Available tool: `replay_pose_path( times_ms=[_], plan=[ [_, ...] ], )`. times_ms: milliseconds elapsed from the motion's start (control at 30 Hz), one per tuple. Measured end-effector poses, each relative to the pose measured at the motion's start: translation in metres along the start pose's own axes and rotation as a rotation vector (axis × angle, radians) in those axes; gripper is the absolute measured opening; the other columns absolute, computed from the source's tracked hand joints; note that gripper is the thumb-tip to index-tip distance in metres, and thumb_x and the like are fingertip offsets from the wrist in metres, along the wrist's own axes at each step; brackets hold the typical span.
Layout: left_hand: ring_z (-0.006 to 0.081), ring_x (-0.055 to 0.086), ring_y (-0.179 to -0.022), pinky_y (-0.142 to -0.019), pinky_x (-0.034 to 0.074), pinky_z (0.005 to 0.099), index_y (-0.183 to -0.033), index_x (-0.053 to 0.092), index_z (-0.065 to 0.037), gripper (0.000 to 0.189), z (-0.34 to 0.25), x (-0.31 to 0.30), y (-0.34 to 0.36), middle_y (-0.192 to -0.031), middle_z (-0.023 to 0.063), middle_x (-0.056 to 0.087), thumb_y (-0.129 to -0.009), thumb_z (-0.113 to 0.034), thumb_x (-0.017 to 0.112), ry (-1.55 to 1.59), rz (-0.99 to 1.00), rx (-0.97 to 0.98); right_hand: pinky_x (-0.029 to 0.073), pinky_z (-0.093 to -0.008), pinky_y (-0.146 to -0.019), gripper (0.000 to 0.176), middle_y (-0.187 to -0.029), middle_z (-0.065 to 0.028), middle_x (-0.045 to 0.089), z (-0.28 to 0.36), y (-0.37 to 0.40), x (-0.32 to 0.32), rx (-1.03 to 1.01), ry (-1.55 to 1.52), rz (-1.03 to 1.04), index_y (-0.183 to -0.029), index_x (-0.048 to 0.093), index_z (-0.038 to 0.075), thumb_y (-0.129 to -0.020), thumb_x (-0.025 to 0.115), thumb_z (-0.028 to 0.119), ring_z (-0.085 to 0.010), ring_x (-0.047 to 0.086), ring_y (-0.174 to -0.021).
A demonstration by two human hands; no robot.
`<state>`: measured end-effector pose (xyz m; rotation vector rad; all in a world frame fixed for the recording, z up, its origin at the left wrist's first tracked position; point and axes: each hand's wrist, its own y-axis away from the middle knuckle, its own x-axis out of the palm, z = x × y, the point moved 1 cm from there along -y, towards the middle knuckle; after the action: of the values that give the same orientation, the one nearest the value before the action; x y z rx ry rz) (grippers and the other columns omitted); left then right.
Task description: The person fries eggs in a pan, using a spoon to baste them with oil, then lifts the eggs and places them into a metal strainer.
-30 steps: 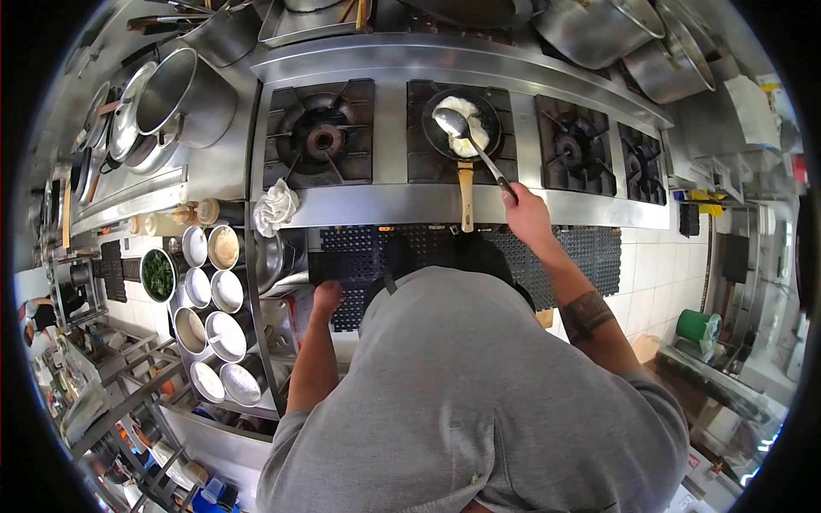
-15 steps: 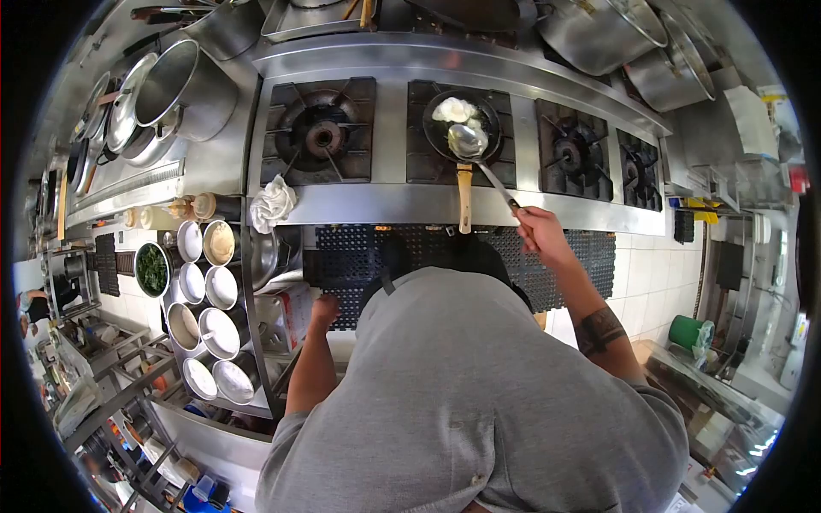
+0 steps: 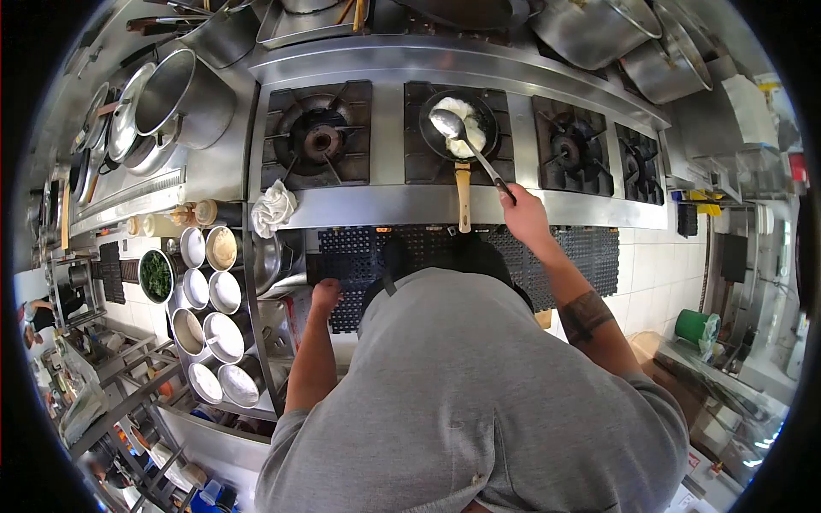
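Observation:
My right hand (image 3: pixel 528 215) is closed round the dark handle of a long metal spoon (image 3: pixel 481 157). Its bowl rests over the white food (image 3: pixel 467 140), which looks like fried egg, in a small dark frying pan (image 3: pixel 435 148). The pan sits on a burner, with its light wooden handle (image 3: pixel 463 198) pointing towards me, untouched by either hand. Low at my side, my left hand (image 3: pixel 326 295) is curled into a loose fist with nothing visible in it, beside the rack of metal containers.
Bare burners (image 3: pixel 321 139) flank the pan. A crumpled white cloth (image 3: pixel 274 208) lies on the stove's front ledge. At left stand several round containers (image 3: pixel 224 335), one with chopped greens (image 3: pixel 156 275), and a large pot (image 3: pixel 190 103). More pots (image 3: pixel 599 34) stand behind the stove.
My right hand has moved up and slightly left with the spoon. The spoon's bowl has gone from the pan's near side to its upper left, uncovering more egg. My left hand has risen slightly.

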<state>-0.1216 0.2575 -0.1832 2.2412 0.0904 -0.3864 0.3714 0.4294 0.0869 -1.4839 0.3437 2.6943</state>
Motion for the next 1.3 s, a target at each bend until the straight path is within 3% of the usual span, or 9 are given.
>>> replay_pose_path(
  times_ms=[233, 300, 400, 467, 533, 733, 1000, 1233, 1300],
  plan=[
    [0.0316, 0.073, -0.08, -0.071, 0.059, 0.0463, -0.085, 0.069, -0.004, 0.023, 0.1, -0.006, -0.041, -0.085, 0.015, 0.072, -0.086, -0.027, 0.067, -0.396, 0.081, 0.237, 0.054, -0.048, -0.069, 0.031, -0.084, -0.0228, 0.068, 0.003, -0.012, 0.018, 0.088, -0.065, 0.095, -0.113, 0.065, 0.003, -0.099, 0.06, 0.03, -0.0392, 0.067, -0.074],
    [0.0327, 0.072, -0.078, -0.069, 0.059, 0.0468, -0.083, 0.069, -0.005, 0.016, 0.111, -0.004, -0.039, -0.085, 0.0164, 0.072, -0.085, -0.02, 0.066, -0.954, 0.206, 0.446, 0.055, -0.0443, -0.062, 0.032, -0.078, -0.0193, 0.067, -0.002, -0.008, 0.018, 0.17, -0.189, 0.175, -0.112, 0.065, 0.002, -0.1, 0.06, 0.031, -0.0327, 0.066, -0.062],
    [0.0347, 0.072, -0.083, -0.071, 0.059, 0.0482, -0.084, 0.071, -0.006, 0.011, 0.117, -0.005, -0.028, -0.086, 0.0163, 0.072, -0.083, -0.016, 0.067, -0.273, 0.315, -0.082, 0.051, -0.0343, -0.049, 0.032, -0.068, -0.0068, 0.059, -0.022, 0.005, 0.008, 0.41, -0.825, 0.447, -0.109, 0.066, 0.001, -0.101, 0.06, 0.031, -0.0157, 0.05, -0.043],
    [0.0349, 0.072, -0.081, -0.07, 0.059, 0.0478, -0.084, 0.07, -0.006, 0.01, 0.105, -0.003, -0.014, -0.086, 0.0162, 0.071, -0.083, -0.015, 0.067, -0.575, 0.287, 0.104, 0.047, -0.0293, -0.043, 0.029, -0.065, -0.0002, 0.053, -0.022, 0.016, -0.011, 0.482, -0.994, 0.445, -0.107, 0.067, 0.001, -0.101, 0.06, 0.029, -0.0084, 0.038, -0.037],
    [0.035, 0.072, -0.079, -0.069, 0.058, 0.0474, -0.083, 0.07, -0.005, 0.009, 0.104, -0.001, -0.014, -0.085, 0.016, 0.071, -0.084, -0.014, 0.067, -0.878, 0.253, 0.297, 0.047, -0.0301, -0.043, 0.029, -0.065, -0.001, 0.054, -0.036, 0.018, -0.021, 0.477, -0.981, 0.441, -0.107, 0.067, 0.001, -0.102, 0.059, 0.028, -0.0103, 0.041, -0.039],
    [0.0322, 0.071, -0.067, -0.062, 0.058, 0.0424, -0.086, 0.07, -0.003, 0.014, 0.102, 0.004, -0.04, -0.079, 0.0143, 0.071, -0.085, -0.017, 0.068, -0.264, 0.078, 0.273, 0.054, -0.0522, -0.073, 0.032, -0.088, -0.0235, 0.071, -0.041, 0.019, -0.037, -0.11, 0.327, -0.146, -0.117, 0.064, 0.003, -0.099, 0.06, 0.029, -0.0414, 0.071, -0.081],
    [0.0143, 0.068, -0.063, -0.055, 0.053, 0.0327, -0.097, 0.073, -0.004, 0.019, -0.002, 0.001, 0.003, -0.078, 0.006, 0.071, -0.091, -0.02, 0.063, 0.024, -0.003, -0.058, 0.052, -0.0571, -0.079, 0.03, -0.09, -0.0269, 0.07, 0.0, 0.001, 0.005, -0.024, 0.091, -0.011, -0.118, 0.063, 0.006, -0.099, 0.058, 0.029, -0.048, 0.067, -0.09],
    [0.0216, 0.07, -0.066, -0.06, 0.056, 0.0362, -0.094, 0.072, -0.003, 0.017, 0.042, -0.006, -0.006, -0.082, 0.0116, 0.073, -0.086, -0.017, 0.068, -0.066, 0.031, -0.087, 0.055, -0.0492, -0.064, 0.029, -0.079, -0.0171, 0.068, 0.009, 0.001, 0.017, 0.138, -0.11, 0.137, -0.112, 0.064, 0.004, -0.1, 0.058, 0.03, -0.0355, 0.068, -0.07],
    [0.0303, 0.072, -0.075, -0.068, 0.058, 0.0424, -0.086, 0.071, -0.003, 0.018, 0.07, -0.011, -0.015, -0.087, 0.0158, 0.074, -0.079, -0.019, 0.076, -1.133, 0.068, 0.758, 0.055, -0.0439, -0.055, 0.028, -0.073, -0.0116, 0.065, 0.005, 0.006, 0.014, 0.302, -0.316, 0.247, -0.108, 0.064, 0.003, -0.101, 0.058, 0.03, -0.0269, 0.066, -0.058]
  ],
)
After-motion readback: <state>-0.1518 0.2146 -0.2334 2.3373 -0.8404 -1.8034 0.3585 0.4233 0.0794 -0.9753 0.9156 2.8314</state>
